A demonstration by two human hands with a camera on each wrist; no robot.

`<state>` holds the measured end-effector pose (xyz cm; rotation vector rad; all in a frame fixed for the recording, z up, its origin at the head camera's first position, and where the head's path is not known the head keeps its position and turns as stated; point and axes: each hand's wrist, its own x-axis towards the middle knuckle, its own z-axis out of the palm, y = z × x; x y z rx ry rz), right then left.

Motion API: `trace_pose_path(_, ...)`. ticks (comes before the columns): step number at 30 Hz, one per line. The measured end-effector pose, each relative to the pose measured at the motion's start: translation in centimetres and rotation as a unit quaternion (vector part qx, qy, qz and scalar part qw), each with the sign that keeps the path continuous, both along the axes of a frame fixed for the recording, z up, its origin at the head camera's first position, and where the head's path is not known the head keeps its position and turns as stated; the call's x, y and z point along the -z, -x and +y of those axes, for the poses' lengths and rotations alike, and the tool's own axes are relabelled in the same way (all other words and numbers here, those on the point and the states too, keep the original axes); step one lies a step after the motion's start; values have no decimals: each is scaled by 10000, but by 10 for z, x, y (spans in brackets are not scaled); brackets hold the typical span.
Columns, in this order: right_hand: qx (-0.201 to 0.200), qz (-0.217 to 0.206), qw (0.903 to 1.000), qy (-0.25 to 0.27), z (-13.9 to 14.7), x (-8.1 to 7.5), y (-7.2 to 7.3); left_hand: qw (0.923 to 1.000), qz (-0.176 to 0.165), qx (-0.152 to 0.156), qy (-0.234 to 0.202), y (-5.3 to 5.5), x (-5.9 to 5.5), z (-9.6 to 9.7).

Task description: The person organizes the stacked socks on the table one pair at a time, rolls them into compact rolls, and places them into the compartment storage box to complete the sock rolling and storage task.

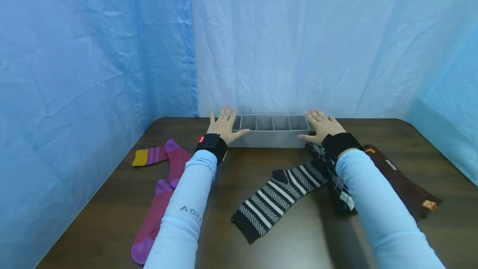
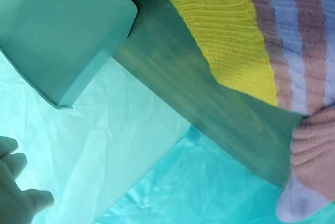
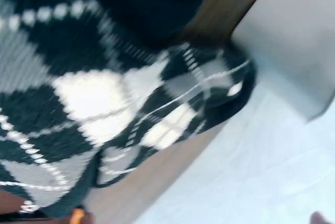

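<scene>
A grey box [image 1: 274,139] with a row of compartments stands at the back of the table. At its left end is my left hand [image 1: 225,130], fingers spread, the thumb reaching over the box's front. My right hand [image 1: 322,127] stretches out at the other end with its fingers likewise spread. Whether either hand touches the box, I cannot tell. Below the right wrist lies a black, grey and white argyle sock [image 3: 94,103], partly hidden by the arm in the head view. A black-and-white striped sock [image 1: 281,196] lies diagonally in the middle. Neither hand holds anything.
Purple-red socks [image 1: 152,223] with a yellow cuff lie on the left, partly under the left arm. On the right, brown socks [image 1: 401,182] with small orange patches lie beyond the right arm. Blue curtains [image 1: 298,45] hang behind and beside the dark wooden table [image 1: 93,223].
</scene>
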<state>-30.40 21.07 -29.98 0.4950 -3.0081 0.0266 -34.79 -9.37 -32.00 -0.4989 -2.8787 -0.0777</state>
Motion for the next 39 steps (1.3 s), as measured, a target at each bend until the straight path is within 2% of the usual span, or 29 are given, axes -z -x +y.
trace_pose_path(3, -92, 77, 9997, -199, -13, -3, -4, 9988, 64, 430, 210, -10, -5, 3)
trace_pose_path(6, -132, 224, 9996, -49, -25, -2, -11, 9918, 99, 1233, 314, -29, -9, 10)
trace_pose_path(9, -69, 246, 9993, 261, -31, 3, -21, 9779, -151, 2041, 420, -60, -11, 19)
trace_pose_path(11, 52, 83, 9990, 441, -31, 7, -29, 9661, -423, 2499, 494, -83, -9, 24)
trace_pose_path(13, 127, -60, 9983, 567, -31, 13, -35, 9551, -789, 2804, 550, -104, -6, 26)
trace_pose_path(15, 216, -296, 9975, 598, -32, 18, -40, 9439, -1093, 3042, 672, -122, 1, 26)
trace_pose_path(18, 357, -614, 9963, 474, -36, 25, -45, 9311, -1436, 3217, 943, -141, 12, 23)
trace_pose_path(22, 409, -931, 9946, 197, -40, 30, -50, 9224, -1459, 3373, 1191, -158, 20, 19)
trace_pose_path(24, 256, -981, 9948, 114, -42, 33, -52, 9203, -1447, 3450, 1142, -164, 21, 18)
trace_pose_path(28, -45, -1201, 9926, -177, -50, 35, -50, 9100, -1582, 3702, 986, -178, 21, 21)
trace_pose_path(34, -232, -1560, 9871, -261, -69, 36, -45, 8995, -1409, 3996, 1062, -197, 21, 39)
trace_pose_path(39, -396, -1620, 9857, -252, -80, 34, -43, 8913, -1559, 4114, 1100, -207, 21, 60)
